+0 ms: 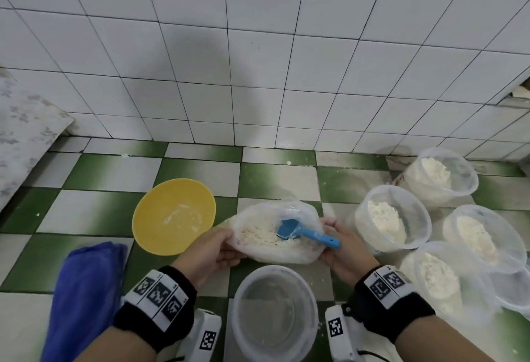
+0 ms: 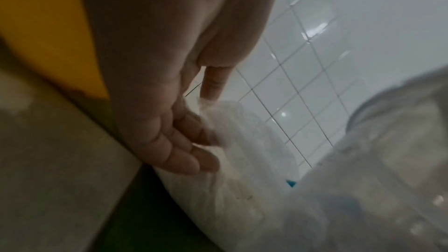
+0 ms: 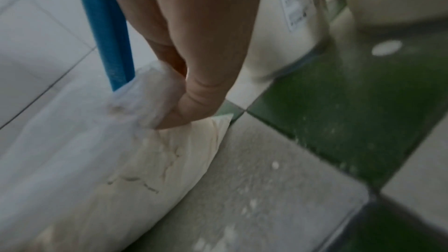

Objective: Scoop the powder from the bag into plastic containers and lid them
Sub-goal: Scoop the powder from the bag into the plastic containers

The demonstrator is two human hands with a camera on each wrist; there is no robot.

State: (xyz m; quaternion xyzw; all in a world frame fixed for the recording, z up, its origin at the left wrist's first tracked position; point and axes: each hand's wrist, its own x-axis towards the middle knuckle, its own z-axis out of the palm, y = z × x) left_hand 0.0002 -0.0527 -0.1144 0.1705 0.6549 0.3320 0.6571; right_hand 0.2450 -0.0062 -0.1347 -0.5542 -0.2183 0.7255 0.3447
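A clear plastic bag [image 1: 275,250] of white powder lies open on the checkered floor, with a blue scoop [image 1: 304,232] resting inside it, handle pointing right. My left hand [image 1: 215,250] holds the bag's left rim, thumb on top and fingers [image 2: 194,162] under the plastic [image 2: 242,160]. My right hand [image 1: 341,244] pinches the bag's right rim [image 3: 155,106], just beside the scoop handle [image 3: 106,33]. An empty clear container [image 1: 274,313] stands right in front of the bag, between my wrists.
Several unlidded containers filled with powder [image 1: 393,218] cluster at the right, reaching back to the white tiled wall [image 1: 258,75]. A yellow bowl [image 1: 173,215] with powder traces sits left of the bag. A blue cloth [image 1: 86,290] lies at lower left. Spilled powder dusts the floor [image 3: 278,170].
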